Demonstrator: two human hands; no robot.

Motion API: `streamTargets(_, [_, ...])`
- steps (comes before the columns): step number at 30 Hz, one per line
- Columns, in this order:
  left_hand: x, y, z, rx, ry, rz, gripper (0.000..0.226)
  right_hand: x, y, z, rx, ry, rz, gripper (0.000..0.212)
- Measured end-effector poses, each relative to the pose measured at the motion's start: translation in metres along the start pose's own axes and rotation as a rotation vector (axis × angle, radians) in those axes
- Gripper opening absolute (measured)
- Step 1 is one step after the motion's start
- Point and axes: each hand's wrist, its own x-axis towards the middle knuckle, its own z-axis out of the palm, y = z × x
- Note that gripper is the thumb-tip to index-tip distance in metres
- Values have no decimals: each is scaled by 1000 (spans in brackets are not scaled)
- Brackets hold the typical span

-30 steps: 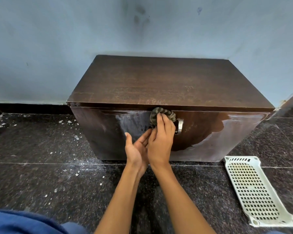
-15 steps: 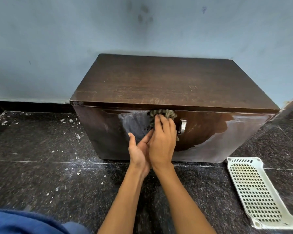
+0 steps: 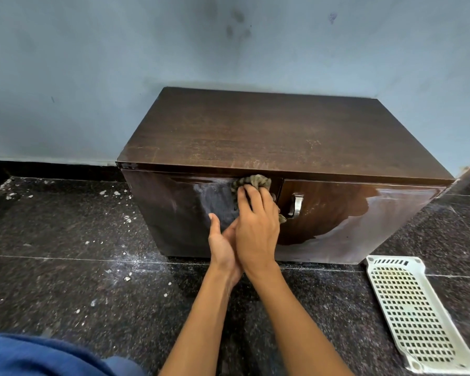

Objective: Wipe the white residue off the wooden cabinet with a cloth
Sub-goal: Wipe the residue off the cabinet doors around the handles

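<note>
A dark wooden cabinet (image 3: 269,137) stands on the floor against a blue wall. Its glossy left door carries a hazy white smear (image 3: 212,196). My right hand (image 3: 255,226) presses a bunched grey-brown cloth (image 3: 253,181) against the top of that door, fingers curled over the cloth, just left of the door gap. My left hand (image 3: 221,242) lies flat against the door below and to the left, thumb up, partly hidden behind the right hand. A metal handle (image 3: 296,204) sits on the right door.
A white perforated plastic tray (image 3: 413,313) lies on the dark granite floor (image 3: 65,280) at the right. White flakes and dust are scattered on the floor left of the cabinet. My blue-clad knee (image 3: 38,356) is at the bottom left.
My right hand and the cloth have slid a little left along the top of the left door, away from the handle. The left hand stays against the door.
</note>
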Motion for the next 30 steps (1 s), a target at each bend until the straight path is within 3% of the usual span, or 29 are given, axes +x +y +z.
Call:
streamTargets(2, [-1, 1, 0, 6, -7, -6, 82, 1, 2, 1, -19, -3, -4, 34])
streamTargets(6, [0, 2, 2, 30, 2, -12, 83, 0, -1, -4, -3, -5, 184, 39])
streamTargets(12, [-1, 2, -1, -18, -7, -19, 77, 3, -6, -4, 2, -58, 46, 38])
streamTargets(16, [-2, 5, -1, -3, 1, -49, 80, 4, -7, -11, 28, -51, 210, 36])
streamTargets(21, [-4, 2, -3, -99, -23, -51, 78, 4, -8, -6, -7, -70, 3, 38])
streamTargets(26, [-1, 0, -5, -117, 15, -69, 82, 3, -6, -6, 8, -27, 152, 32])
streamTargets(30, [7, -4, -13, -321, 92, -68, 79, 9, -25, -5, 9, -73, 24, 38])
